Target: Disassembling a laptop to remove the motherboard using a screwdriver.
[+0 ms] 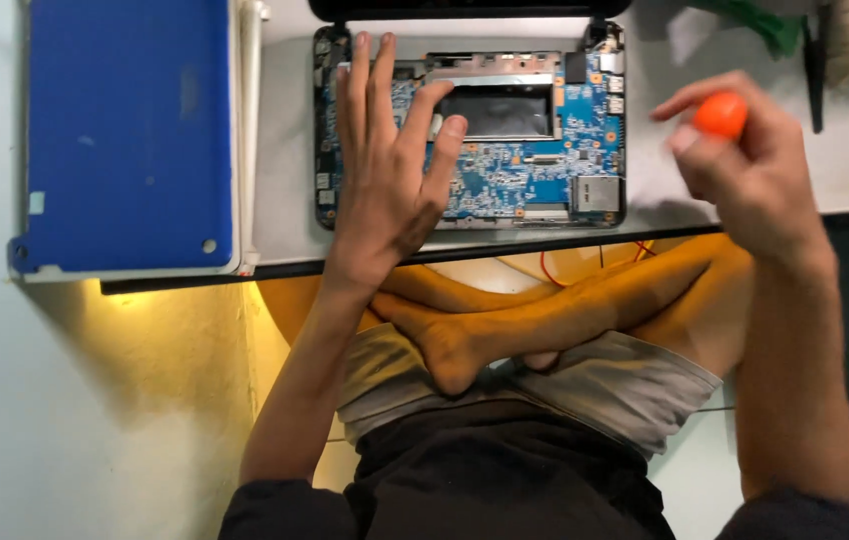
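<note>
Left hand (385, 170) flat, fingers spread, on the opened laptop (475, 130) on the worktop (285, 220). Right hand (745, 165) fingers clamped on orange-handled tool (721, 114). Bare circuit board looks fragile; hold by frame edges.

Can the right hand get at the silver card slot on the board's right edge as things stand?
Probably yes. The right hand, holding an orange-handled tool, hovers just right of the silver slot. The left hand rests on the board's left side, leaving that corner uncovered.
</note>
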